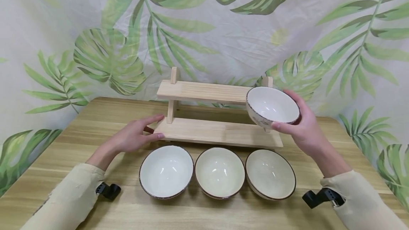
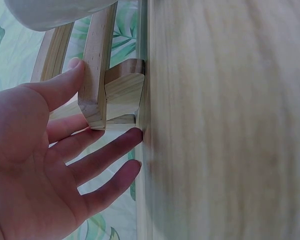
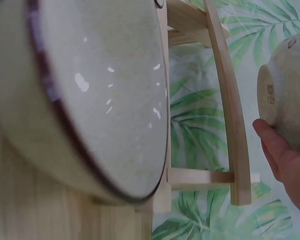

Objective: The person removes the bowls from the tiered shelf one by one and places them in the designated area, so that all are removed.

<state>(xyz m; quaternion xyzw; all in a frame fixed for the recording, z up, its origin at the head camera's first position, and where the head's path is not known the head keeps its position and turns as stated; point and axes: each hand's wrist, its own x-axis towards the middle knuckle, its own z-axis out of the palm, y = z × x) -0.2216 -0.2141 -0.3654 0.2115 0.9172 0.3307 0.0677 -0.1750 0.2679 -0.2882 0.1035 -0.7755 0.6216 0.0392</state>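
Observation:
A two-tier wooden rack stands on the table. My left hand grips the left end of its lower shelf, thumb at the front edge and fingers farther back. In the left wrist view the thumb lies against the shelf board, and the two outer fingers stretch free of it. My right hand holds a white bowl with a dark speckled rim by its right side, mouth tilted toward me. In the head view the bowl overlaps the right end of the upper shelf. Its foot shows in the right wrist view.
In front of the rack, three bowls stand upright in a row: a white left bowl, a cream middle bowl and a cream right bowl. A leaf-print cloth hangs behind the wooden table.

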